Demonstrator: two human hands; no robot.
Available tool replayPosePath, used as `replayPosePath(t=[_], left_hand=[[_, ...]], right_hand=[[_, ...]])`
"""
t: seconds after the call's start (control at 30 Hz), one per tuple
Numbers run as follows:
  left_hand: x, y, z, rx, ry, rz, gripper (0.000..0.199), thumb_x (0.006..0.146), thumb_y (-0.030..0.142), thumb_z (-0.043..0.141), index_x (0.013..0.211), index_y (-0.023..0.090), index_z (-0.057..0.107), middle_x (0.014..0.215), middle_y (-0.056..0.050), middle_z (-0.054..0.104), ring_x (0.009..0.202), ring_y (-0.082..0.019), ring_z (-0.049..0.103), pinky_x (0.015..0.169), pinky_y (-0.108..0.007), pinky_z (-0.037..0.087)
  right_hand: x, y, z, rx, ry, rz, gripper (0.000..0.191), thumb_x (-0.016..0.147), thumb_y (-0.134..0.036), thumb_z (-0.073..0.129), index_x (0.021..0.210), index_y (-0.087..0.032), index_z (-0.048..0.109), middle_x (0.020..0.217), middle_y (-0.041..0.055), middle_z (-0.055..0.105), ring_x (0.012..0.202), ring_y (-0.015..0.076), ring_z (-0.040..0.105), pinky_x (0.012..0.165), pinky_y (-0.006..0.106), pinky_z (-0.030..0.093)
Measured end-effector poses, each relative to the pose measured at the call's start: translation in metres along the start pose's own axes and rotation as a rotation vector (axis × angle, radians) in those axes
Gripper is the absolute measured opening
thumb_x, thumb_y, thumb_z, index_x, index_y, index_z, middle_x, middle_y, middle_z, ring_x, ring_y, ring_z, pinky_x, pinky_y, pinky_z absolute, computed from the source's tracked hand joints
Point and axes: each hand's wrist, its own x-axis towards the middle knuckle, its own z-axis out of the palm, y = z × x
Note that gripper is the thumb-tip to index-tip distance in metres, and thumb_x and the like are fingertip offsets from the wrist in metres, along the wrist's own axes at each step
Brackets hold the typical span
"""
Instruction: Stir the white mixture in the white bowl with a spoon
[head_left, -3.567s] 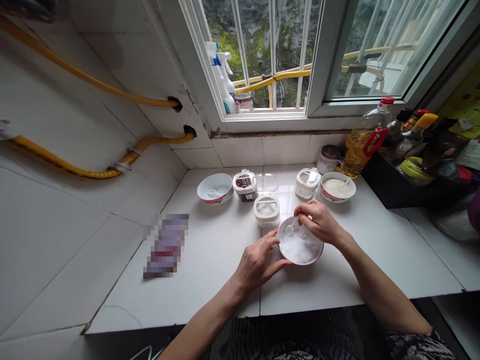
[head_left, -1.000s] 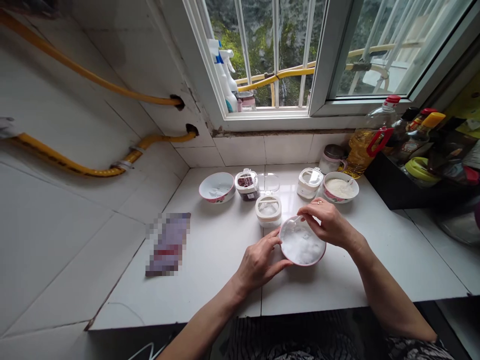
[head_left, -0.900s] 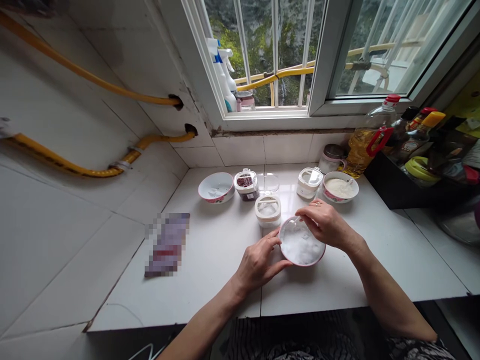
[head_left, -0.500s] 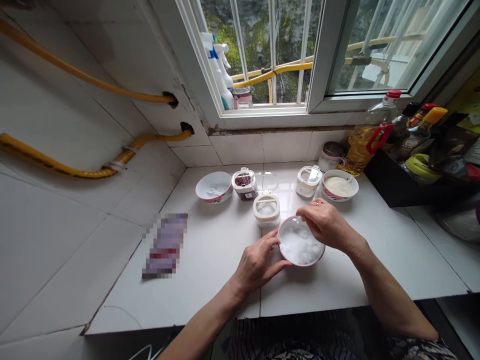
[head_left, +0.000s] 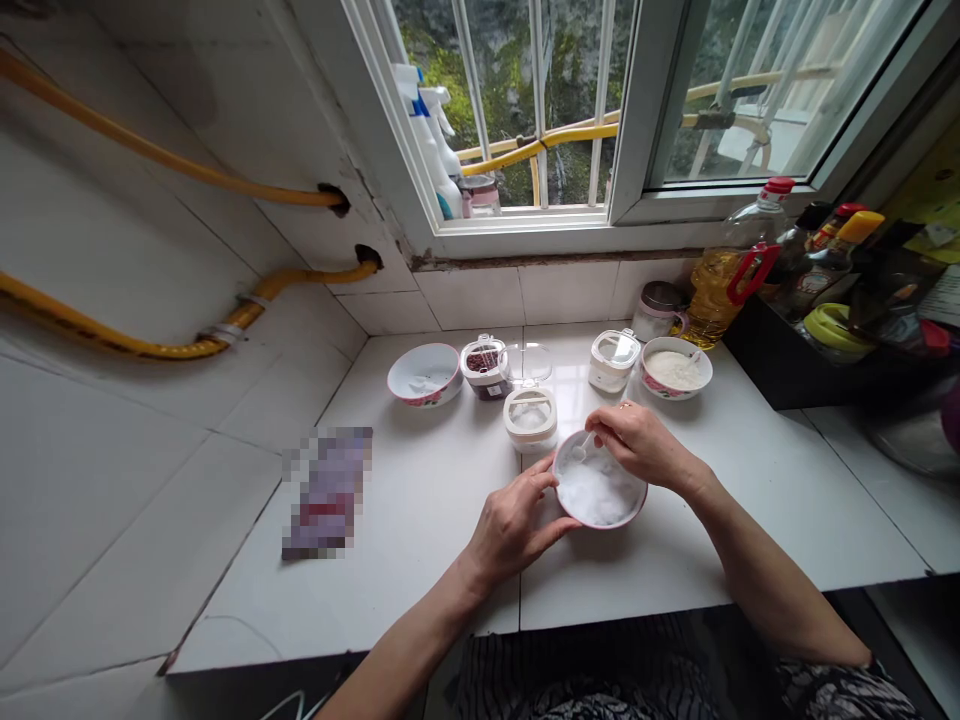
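A bowl with a pink rim (head_left: 600,490), holding white powder, stands on the white tiled counter. My left hand (head_left: 514,522) grips its left side, thumb along the near rim and fingers on the far side. Over the bowl's upper right, my right hand (head_left: 634,440) pinches a small whitish spoon (head_left: 580,451), its tip low over the powder. Just behind the bowl is a square jar of white contents (head_left: 530,420). Further back are a jar of dark red contents (head_left: 486,368), a lidded clear jar (head_left: 613,362) and a bowl of pale grains (head_left: 675,369).
A white bowl (head_left: 424,376) sits at the back left, a blurred purple packet (head_left: 328,495) at the left. An oil bottle (head_left: 712,290) and a black box (head_left: 780,360) with bottles stand at the back right, below a barred window.
My right hand has shifted slightly left over the bowl, and the spoon now shows more clearly. My left hand keeps its hold. The whole view has shifted a little.
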Motion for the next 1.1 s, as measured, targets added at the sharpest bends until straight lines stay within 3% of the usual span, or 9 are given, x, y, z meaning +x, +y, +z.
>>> replayPosePath(t=[0.47, 0.87, 1.1], left_hand=[[0.003, 0.002, -0.001, 0.016, 0.011, 0.018, 0.033, 0.091, 0.043, 0.064, 0.108, 0.018, 0.050, 0.124, -0.021, 0.067, 0.103, -0.028, 0.072, 0.080, -0.037, 0.063], [0.002, 0.002, -0.001, 0.030, 0.009, 0.016, 0.033, 0.092, 0.044, 0.063, 0.108, 0.018, 0.051, 0.125, -0.022, 0.066, 0.095, -0.025, 0.074, 0.077, -0.035, 0.063], [0.003, 0.002, -0.001, 0.015, 0.014, 0.019, 0.032, 0.092, 0.043, 0.062, 0.107, 0.018, 0.051, 0.123, -0.022, 0.067, 0.111, -0.029, 0.069, 0.083, -0.036, 0.062]], right_hand=[[0.004, 0.003, -0.006, 0.488, 0.008, 0.334, 0.017, 0.084, -0.022, 0.048, 0.078, -0.017, 0.064, 0.062, 0.0009, 0.067, 0.056, 0.0135, 0.056, 0.057, 0.026, 0.045], [0.004, -0.006, 0.007, 0.480, -0.054, 0.292, 0.017, 0.084, -0.018, 0.050, 0.079, -0.018, 0.066, 0.064, 0.0012, 0.069, 0.061, 0.0142, 0.061, 0.062, 0.026, 0.046], [0.004, -0.002, 0.005, 0.701, -0.104, 0.369, 0.015, 0.081, -0.026, 0.055, 0.078, -0.017, 0.067, 0.065, 0.0025, 0.070, 0.060, 0.0140, 0.059, 0.060, 0.026, 0.046]])
